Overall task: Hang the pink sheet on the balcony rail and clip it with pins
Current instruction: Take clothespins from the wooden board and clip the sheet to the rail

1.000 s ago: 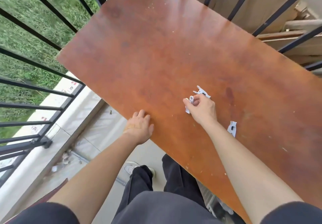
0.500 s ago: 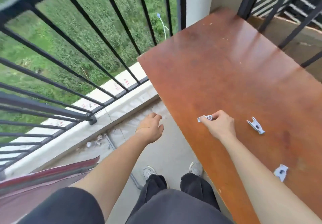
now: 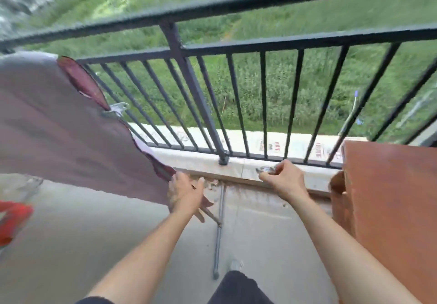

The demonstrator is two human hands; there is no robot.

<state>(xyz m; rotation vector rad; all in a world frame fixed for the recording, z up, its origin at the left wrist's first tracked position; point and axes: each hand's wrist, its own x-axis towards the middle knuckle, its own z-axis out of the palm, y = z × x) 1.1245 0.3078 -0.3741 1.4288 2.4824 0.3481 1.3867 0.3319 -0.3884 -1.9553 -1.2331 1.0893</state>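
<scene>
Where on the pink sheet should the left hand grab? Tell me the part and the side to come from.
Pinch the pink sheet at its loose right edge, near the lower corner beside the left hand, coming from the right. That edge hangs free, slanting down from the rail; a pin already clips it higher up. The rest is broad, flat cloth.

1. I can read no word, number or brand anywhere in my view; the whole picture is smeared.
2. Red printed marks (image 3: 274, 147) stand on the white ledge (image 3: 238, 142) behind the foot of the balcony rail (image 3: 236, 2), but I cannot make out their characters.
3. More red marks (image 3: 318, 150) sit further right on the same ledge, equally illegible.
4. Faint grey prints (image 3: 181, 136) lie on its left stretch, too blurred to read.
</scene>
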